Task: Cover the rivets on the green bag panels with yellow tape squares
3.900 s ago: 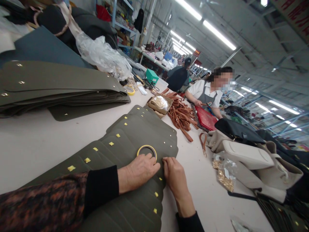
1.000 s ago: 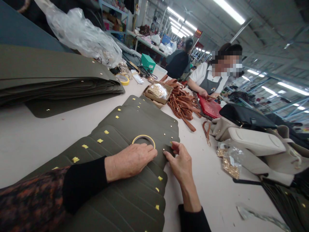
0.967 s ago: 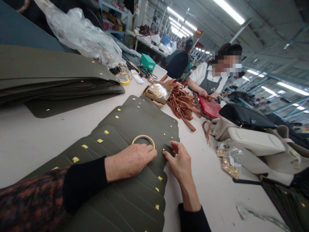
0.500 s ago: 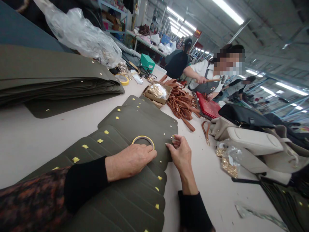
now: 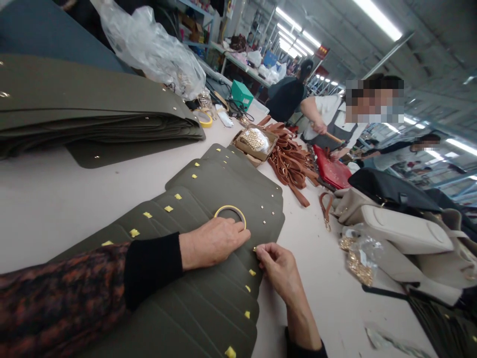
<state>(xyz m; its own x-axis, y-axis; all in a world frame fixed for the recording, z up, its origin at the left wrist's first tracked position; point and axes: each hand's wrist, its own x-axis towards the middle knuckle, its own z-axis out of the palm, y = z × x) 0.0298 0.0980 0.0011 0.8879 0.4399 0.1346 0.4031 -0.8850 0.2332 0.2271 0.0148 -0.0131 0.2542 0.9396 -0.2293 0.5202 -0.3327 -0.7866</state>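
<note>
Fanned dark olive panels (image 5: 219, 293) overlap on the table, with small yellow tape pieces (image 5: 169, 209) and metal studs (image 5: 264, 222) near their edges. My left hand (image 5: 214, 241) is closed on a roll of yellow tape (image 5: 243, 217), which rests on the panels; its fingertips are partly hidden. At the right edge of the panels, my right hand (image 5: 278, 266) pinches thumb against forefinger. A tiny bit of yellow tape (image 5: 255, 249) shows at those fingertips, touching the panel.
A thick stack of olive panels (image 5: 93, 114) lies at left. Beyond are a box of gold hardware (image 5: 257, 141) and brown straps (image 5: 292, 161). Bags (image 5: 406, 228) and bagged gold hardware (image 5: 359, 261) sit at right. Across the table a person (image 5: 331, 119) holds a hammer over a red bag (image 5: 330, 166).
My right hand has come down along the panel edge, and its thumb and finger have closed together. My left hand stays on the tape roll. The view has shifted slightly.
</note>
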